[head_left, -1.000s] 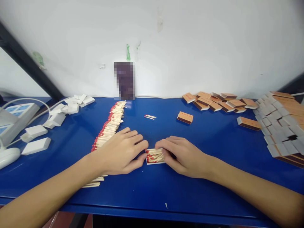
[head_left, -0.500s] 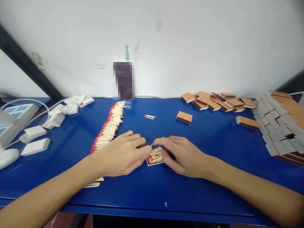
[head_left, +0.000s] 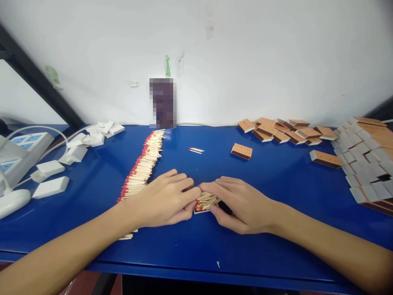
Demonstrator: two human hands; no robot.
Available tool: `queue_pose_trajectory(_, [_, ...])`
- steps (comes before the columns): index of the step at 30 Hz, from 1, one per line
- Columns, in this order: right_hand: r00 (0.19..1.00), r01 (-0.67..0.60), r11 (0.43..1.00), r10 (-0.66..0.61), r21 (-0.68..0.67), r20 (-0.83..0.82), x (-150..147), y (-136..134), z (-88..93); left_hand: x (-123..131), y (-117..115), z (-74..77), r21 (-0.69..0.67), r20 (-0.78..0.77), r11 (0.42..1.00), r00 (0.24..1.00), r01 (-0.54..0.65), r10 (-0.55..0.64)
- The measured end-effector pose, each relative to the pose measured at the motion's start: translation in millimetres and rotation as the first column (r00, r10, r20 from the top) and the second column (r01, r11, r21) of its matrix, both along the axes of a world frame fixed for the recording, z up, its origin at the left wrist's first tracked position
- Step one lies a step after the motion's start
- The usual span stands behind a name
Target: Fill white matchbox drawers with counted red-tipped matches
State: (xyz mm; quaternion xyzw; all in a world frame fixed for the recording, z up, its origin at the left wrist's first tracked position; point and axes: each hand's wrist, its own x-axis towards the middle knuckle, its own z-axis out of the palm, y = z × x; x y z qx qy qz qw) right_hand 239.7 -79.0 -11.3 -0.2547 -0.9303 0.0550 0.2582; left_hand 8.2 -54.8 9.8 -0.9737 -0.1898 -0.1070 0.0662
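A small white matchbox tray (head_left: 201, 212) lies on the blue table between my hands, filled with red-tipped matches (head_left: 207, 200). My left hand (head_left: 172, 198) is closed at the tray's left end, thumb and index finger pinched against its corner. From the right, my right hand (head_left: 241, 205) grips the tray, thumb on the near side and index finger along the far side. That index fingertip meets the left fingers. The tray's right end is hidden under the right hand. A long row of matches (head_left: 143, 168) runs behind and beneath my left forearm.
Two or so loose matches (head_left: 195, 150) lie beyond the tray, near a single closed matchbox (head_left: 242, 151). More matchboxes (head_left: 282, 130) are heaped at the back right, beside a stacked block (head_left: 365, 159). White empty trays (head_left: 50, 187) and a power strip (head_left: 27, 151) are on the left.
My right index finger has come down and left to touch the left fingers. Its hand now covers more of the tray's far edge. The whole view has shifted slightly.
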Motion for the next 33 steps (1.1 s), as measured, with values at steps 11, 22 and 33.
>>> queue_pose_trajectory(11, [0.998, 0.065, 0.994, -0.066, -0.086, -0.009, -1.1, -1.0, -2.4, -3.8, 0.9, 5.3, -0.125, 0.066, 0.991, 0.997, -0.038, 0.046])
queue_pose_trajectory(22, [0.996, 0.086, 0.984, -0.084, -0.159, 0.017, -1.6, -0.4, -0.3, -2.3, 1.1, 3.1, -0.122, 0.082, 0.992, 0.995, -0.040, 0.051])
queue_pose_trajectory(33, [0.996, 0.093, 0.994, -0.093, -0.052, 0.005, -2.5, 0.6, -3.1, -3.4, 1.8, 2.9, -0.119, 0.046, 0.985, 0.990, -0.126, 0.132])
